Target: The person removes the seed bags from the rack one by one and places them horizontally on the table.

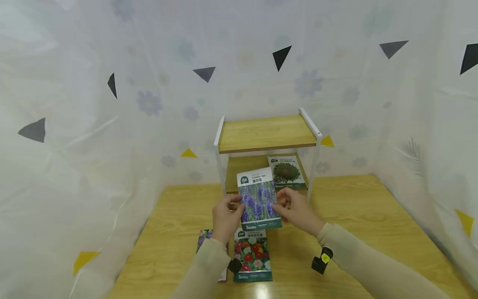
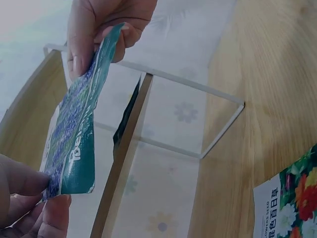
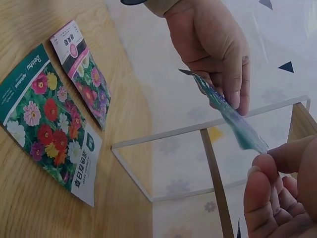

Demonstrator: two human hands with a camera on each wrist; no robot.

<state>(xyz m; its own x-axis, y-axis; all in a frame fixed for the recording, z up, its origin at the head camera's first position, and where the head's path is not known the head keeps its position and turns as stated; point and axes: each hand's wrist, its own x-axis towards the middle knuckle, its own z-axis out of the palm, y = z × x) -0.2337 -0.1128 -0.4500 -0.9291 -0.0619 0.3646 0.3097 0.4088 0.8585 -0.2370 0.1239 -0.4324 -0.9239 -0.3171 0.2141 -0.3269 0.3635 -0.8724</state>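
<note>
A seed packet with purple lavender flowers (image 1: 259, 199) is held up in front of the shelf. The left hand (image 1: 226, 216) pinches its left edge and the right hand (image 1: 297, 211) pinches its right edge. In the left wrist view, the packet (image 2: 74, 134) is seen nearly edge-on between the left hand (image 2: 29, 201) and the right hand (image 2: 109, 29). The right wrist view shows the packet (image 3: 230, 116) slightly bent, with the left hand (image 3: 213, 49) above and the right hand (image 3: 285, 193) below.
A two-tier wooden shelf (image 1: 267, 133) with a white frame stands at the table's back. On its lower tier lies a sunflower packet (image 1: 286, 171). A red-flower packet (image 1: 252, 258) and a pink-labelled packet (image 3: 84, 74) lie side by side on the wooden table (image 1: 336, 249).
</note>
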